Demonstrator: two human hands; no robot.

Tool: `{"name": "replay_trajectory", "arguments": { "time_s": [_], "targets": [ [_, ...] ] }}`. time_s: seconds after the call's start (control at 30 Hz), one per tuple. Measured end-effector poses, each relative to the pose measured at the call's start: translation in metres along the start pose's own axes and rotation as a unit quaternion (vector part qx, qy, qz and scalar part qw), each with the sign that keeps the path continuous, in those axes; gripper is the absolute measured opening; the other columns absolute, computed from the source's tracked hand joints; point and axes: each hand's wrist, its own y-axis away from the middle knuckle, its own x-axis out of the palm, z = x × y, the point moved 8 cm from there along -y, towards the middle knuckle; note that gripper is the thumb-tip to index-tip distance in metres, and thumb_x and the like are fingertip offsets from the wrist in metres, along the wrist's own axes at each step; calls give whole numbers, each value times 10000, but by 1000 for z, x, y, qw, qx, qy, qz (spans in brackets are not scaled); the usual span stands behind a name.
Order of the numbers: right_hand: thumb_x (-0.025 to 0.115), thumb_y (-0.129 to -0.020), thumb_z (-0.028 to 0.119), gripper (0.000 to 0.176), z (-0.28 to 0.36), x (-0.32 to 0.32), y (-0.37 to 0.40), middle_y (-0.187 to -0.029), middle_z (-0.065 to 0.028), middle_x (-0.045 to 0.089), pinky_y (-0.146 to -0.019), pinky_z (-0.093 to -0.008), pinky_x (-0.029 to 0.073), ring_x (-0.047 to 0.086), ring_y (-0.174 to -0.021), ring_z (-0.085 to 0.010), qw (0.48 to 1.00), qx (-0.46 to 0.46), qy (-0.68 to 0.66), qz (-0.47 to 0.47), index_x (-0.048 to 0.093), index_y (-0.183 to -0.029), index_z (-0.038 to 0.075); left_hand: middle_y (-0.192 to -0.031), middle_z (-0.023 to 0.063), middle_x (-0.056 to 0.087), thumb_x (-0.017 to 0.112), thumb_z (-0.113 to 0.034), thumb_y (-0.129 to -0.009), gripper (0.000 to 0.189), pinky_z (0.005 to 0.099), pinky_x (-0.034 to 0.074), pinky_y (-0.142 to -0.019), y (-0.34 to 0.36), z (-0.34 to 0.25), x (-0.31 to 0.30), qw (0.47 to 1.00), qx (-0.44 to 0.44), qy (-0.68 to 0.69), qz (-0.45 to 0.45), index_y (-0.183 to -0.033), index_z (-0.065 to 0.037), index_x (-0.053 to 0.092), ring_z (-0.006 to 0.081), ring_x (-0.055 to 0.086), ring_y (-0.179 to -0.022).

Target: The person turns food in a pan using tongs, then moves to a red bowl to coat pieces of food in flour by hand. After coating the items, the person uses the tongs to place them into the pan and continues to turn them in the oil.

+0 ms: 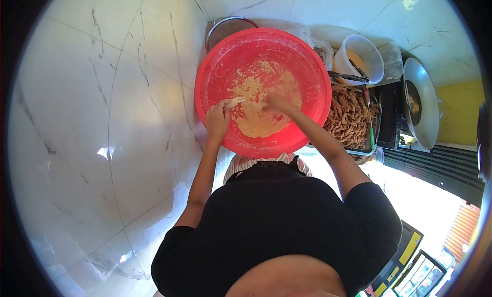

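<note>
A large red basin holds pale yellowish flour spread over its bottom. At the basin's left side, my left hand has its fingers closed on a pale, flour-coated strip that points toward the middle. My right hand is over the flour right of centre, smeared by motion, so its fingers and anything in them cannot be made out.
Right of the basin, a tray is heaped with brown fried pieces, with a green-handled utensil on it. Beyond are a translucent tub and a large metal wok. A tiled wall stands left.
</note>
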Motion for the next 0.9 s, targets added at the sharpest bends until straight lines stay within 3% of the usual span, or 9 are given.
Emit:
{"name": "replay_trajectory", "arguments": {
  "time_s": [0.07, 0.13, 0.27, 0.37, 0.57, 0.63, 0.77, 0.87, 0.9],
  "targets": [
    [645, -620, 237, 261, -14, -14, -25, -696, -126, 593, -552, -358, 440, 579, -645, -216, 996, 11, -10, -92, 617, -769, 24, -880, 78, 586, 461, -166, -794, 191, 369, 386, -713, 0, 1, -1, 1000, -5, 11, -6, -951, -90, 538, 249, 532, -799],
    [631, -640, 189, 360, -36, -28, -43, -955, -155, 560, -812, -385, 388, 514, -932, -265, 975, 104, -55, -188, 572, -969, 54, -879, 85, 584, 464, -162, -792, 191, 375, 386, -717, 0, 2, 0, 1000, -3, 12, -1, -951, -82, 535, 254, 530, -801],
    [569, -684, 109, 355, -24, -32, -52, -1065, -163, 499, -817, -372, 387, 473, -985, -290, 942, 11, 31, -335, 532, -1032, 50, -878, 89, 583, 469, -157, -789, 188, 375, 387, -719, 0, 3, 1, 1000, -12, 4, -6, -946, -78, 537, 257, 529, -801],
    [501, -738, 80, 338, 5, -20, -54, -1116, -176, 447, -794, -349, 404, 482, -974, -279, 938, -112, 18, -328, 497, -1074, 45, -879, 90, 582, 471, -156, -789, 186, 374, 388, -720, -1, 4, -1, 1000, -20, 19, -6, -942, -77, 540, 258, 527, -803],
    [456, -785, 164, 254, 38, 26, -17, -795, -172, 563, -637, -365, 455, 563, -697, -299, 981, -140, -32, -131, 549, -998, 63, -879, 92, 582, 466, -154, -789, 186, 371, 386, -729, 0, 4, -1, 1000, -11, 17, -18, -941, -79, 543, 258, 526, -808],
    [465, -767, 149, 229, 39, 60, -10, -677, -164, 552, -609, -377, 437, 563, -629, -293, 965, -249, 19, -85, 575, -937, 42, -877, 93, 581, 465, -150, -787, 182, 369, 386, -727, 0, 2, -3, 1000, -5, 18, -23, -936, -81, 544, 256, 525, -802],
    [486, -751, 191, 229, 22, 97, 9, -633, -178, 533, -587, -361, 428, 554, -619, -265, 963, -227, 141, 24, 588, -885, 36, -855, 91, 582, 470, -140, -779, 183, 372, 387, -721, 0, 2, -1, 1000, -4, 8, -13, -937, -87, 545, 256, 525, -792],
    [473, -748, 107, 181, -15, 106, 7, -824, -190, 571, -613, -380, 452, 570, -761, -308, 966, -222, 115, 67, 584, -883, 62, -829, 87, 583, 478, -131, -770, 181, 374, 388, -711, 0, 7, 7, 999, -26, -7, 29, -932, -91, 547, 256, 527, -782],
    [480, -742, 99, 187, -48, 105, -15, -840, -190, 571, -623, -376, 455, 565, -784, -309, 986, -161, -29, 27, 582, -895, 62, -821, 86, 583, 482, -132, -769, 175, 374, 389, -706, -1, 6, 6, 999, -22, -7, 29, -926, -92, 547, 255, 528, -781]
  ]
}}
